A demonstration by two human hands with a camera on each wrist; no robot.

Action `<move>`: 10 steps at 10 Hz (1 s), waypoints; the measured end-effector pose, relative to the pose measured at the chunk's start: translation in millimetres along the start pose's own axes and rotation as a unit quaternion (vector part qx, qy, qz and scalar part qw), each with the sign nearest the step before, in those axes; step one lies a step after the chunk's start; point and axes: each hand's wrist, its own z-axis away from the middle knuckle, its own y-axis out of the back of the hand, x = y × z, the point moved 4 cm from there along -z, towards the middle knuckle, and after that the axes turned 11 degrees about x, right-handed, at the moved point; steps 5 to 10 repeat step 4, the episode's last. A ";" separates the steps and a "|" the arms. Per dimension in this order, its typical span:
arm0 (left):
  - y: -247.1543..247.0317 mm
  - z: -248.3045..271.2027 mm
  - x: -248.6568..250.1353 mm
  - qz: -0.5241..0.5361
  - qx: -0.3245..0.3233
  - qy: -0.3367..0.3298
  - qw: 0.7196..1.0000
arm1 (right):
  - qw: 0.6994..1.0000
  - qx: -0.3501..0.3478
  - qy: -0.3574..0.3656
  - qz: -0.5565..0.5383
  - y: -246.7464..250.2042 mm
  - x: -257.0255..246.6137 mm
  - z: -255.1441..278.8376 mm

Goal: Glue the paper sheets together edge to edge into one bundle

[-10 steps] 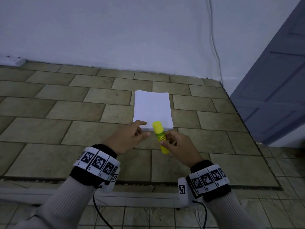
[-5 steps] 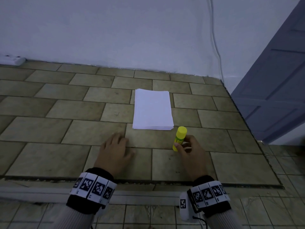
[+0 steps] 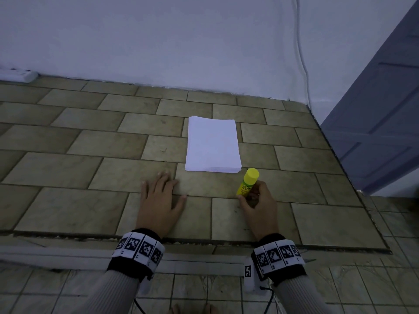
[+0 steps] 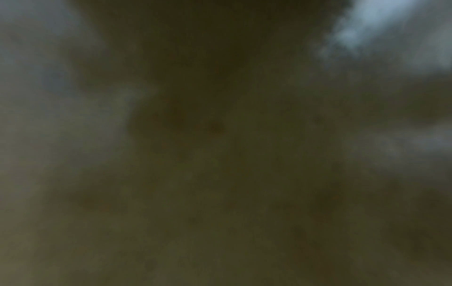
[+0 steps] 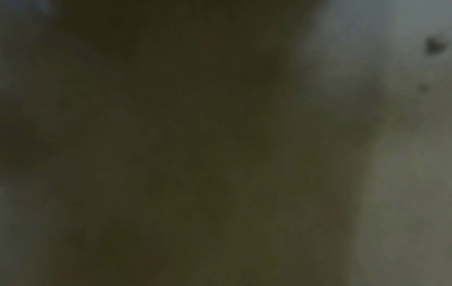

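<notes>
A neat stack of white paper sheets (image 3: 213, 145) lies on the tiled floor in the head view. Just off its near right corner stands a yellow glue stick (image 3: 247, 181), capped and leaning slightly right. My right hand (image 3: 254, 197) holds the stick's lower end, with the thumb and fingers curled round it. My left hand (image 3: 162, 193) lies flat on the tiles, fingers spread, a little below and left of the stack and not touching it. Both wrist views are dark and blurred, showing nothing I can name.
A white wall (image 3: 181, 41) rises behind the tiles, with a cable (image 3: 302, 55) running down it. A grey-blue door (image 3: 385, 114) stands at the right. A white power strip (image 3: 19, 74) lies at the far left. A step edge (image 3: 204, 242) crosses under my wrists.
Both hands dropped from the stack's near edge to the floor. The left hand let go of the paper and flattened; the right set the glue stick down beside the stack.
</notes>
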 end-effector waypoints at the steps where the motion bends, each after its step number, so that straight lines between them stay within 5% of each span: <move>1: -1.6 0.1 -1.7 0.008 0.001 -0.001 1.000 | 1.000 -0.001 0.003 0.000 -0.2 -1.0 0.7; 10: 5.6 -6.0 -4.4 0.069 0.018 0.021 0.997 | 0.999 0.010 -0.027 -0.028 5.3 2.1 -4.7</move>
